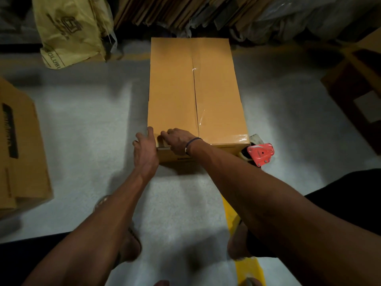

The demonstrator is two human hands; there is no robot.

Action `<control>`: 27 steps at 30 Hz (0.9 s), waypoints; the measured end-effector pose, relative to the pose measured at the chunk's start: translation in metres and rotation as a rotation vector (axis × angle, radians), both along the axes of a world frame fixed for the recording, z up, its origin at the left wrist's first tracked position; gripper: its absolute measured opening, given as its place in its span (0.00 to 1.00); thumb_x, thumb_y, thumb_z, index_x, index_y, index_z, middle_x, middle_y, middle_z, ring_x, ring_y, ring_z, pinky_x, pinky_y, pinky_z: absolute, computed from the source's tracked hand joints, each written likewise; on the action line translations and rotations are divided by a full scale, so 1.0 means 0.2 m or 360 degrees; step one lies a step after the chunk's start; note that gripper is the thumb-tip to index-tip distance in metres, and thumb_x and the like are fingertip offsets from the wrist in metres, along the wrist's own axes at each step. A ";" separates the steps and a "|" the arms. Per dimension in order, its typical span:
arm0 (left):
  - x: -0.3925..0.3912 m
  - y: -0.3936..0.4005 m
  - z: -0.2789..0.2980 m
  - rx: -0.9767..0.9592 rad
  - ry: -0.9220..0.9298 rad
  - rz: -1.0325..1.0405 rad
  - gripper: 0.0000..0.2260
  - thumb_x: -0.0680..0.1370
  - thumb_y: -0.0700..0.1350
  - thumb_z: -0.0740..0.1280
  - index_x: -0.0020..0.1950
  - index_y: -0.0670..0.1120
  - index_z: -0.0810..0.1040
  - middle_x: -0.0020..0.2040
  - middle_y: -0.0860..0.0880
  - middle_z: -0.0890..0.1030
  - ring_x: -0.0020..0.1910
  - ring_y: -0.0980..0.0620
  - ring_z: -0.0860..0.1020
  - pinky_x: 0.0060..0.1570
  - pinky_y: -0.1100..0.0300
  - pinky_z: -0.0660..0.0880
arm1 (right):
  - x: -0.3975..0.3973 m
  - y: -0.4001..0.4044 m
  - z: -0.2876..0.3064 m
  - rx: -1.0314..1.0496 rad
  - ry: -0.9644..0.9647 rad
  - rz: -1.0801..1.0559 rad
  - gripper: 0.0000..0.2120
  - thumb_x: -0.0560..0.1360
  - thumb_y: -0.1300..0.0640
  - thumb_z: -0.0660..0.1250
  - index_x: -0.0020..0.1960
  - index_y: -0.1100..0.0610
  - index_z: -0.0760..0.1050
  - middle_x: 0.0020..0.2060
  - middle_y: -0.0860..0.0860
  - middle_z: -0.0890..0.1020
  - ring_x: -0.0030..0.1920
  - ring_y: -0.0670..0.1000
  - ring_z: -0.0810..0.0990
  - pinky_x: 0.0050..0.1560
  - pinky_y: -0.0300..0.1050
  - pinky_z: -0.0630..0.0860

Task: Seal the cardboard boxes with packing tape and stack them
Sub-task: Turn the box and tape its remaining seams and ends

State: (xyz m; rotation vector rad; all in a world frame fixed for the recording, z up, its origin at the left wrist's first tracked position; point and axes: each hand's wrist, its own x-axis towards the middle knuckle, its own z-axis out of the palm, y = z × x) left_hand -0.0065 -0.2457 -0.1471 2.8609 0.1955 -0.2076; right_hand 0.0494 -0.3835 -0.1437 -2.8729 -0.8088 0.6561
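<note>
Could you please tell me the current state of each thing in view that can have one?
Centre box: flaps closed, clear tape along the seam and near edge.
Tape gun: set down on the floor by the box's near right corner.
Left hand: pressing the box's near left corner.
Right hand: pressing the same corner.
Left box: closed.
Right box: open.

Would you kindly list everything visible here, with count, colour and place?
Cardboard box: one, tan, centre floor, clear tape along its seam.
Tape dispenser: one, red, on the floor by the box's near right corner.
Second box: one, brown, far left.
Open box: one, brown, far right.
Paper sack: one, yellowish, upper left.
Flattened cardboard: a stack, brown, top.
Floor stripe: one, yellow, lower right.
Left hand, right hand: both at the box's near left corner.
</note>
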 end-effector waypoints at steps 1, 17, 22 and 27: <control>0.00 -0.01 0.01 0.0010 0.0020 -0.0005 0.33 0.75 0.27 0.68 0.76 0.45 0.60 0.64 0.34 0.68 0.56 0.32 0.74 0.42 0.49 0.69 | 0.00 0.00 0.00 0.0005 0.0004 0.0002 0.22 0.79 0.62 0.67 0.71 0.57 0.65 0.61 0.59 0.77 0.62 0.61 0.76 0.56 0.54 0.77; 0.00 -0.45 0.11 0.0096 0.0227 -0.0230 0.51 0.72 0.65 0.75 0.84 0.50 0.49 0.82 0.32 0.47 0.79 0.25 0.49 0.73 0.25 0.52 | -0.35 -0.78 -0.05 0.1056 -0.0857 -0.1404 0.10 0.75 0.61 0.65 0.56 0.56 0.71 0.54 0.53 0.72 0.53 0.54 0.73 0.51 0.48 0.73; -0.04 -0.67 0.08 -0.0166 -0.0023 -0.0792 0.34 0.79 0.57 0.71 0.81 0.52 0.61 0.81 0.40 0.61 0.80 0.37 0.59 0.78 0.39 0.58 | -0.48 -1.12 -0.14 0.1317 -0.0717 -0.2066 0.04 0.80 0.60 0.66 0.53 0.58 0.79 0.48 0.51 0.80 0.48 0.52 0.79 0.53 0.52 0.79; -0.01 -0.86 0.07 -0.0462 -0.0070 -0.0947 0.26 0.80 0.51 0.71 0.77 0.53 0.69 0.76 0.46 0.70 0.74 0.43 0.70 0.72 0.44 0.70 | -0.48 -1.16 -0.25 0.2036 -0.0076 -0.2442 0.08 0.82 0.57 0.69 0.53 0.62 0.83 0.44 0.54 0.85 0.47 0.54 0.85 0.51 0.45 0.82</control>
